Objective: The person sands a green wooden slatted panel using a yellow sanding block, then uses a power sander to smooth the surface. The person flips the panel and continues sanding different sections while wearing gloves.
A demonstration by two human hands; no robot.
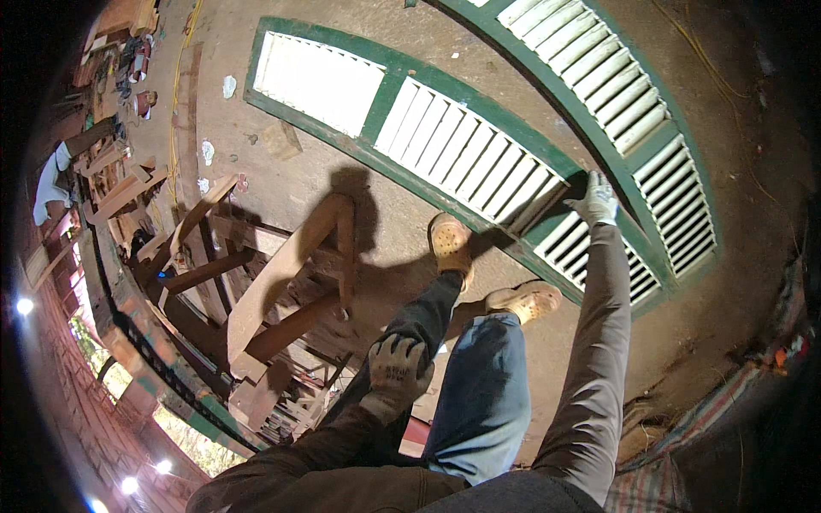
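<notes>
My left hand (398, 373), in a grey-brown work glove, rests on my left knee with its fingers spread over the dark trouser leg; it holds nothing. My right arm reaches forward. My right hand (595, 203), in a pale glove, is at the far long edge of a green-framed louvred shutter (395, 92). Its fingers are stretched out and the thumb stands apart. The shutter lies on the floor in front of my clogs, with white slats in two sections and a plain white panel at its left end. My arm's shadow falls across the slats.
A second green louvred shutter (652, 162) lies beyond the first, at the right. Wooden frames and a curved timber piece (291, 265) stand left of my legs. A yellow cord (174, 120) runs along the floor. A striped sheet (693, 419) borders the lower right.
</notes>
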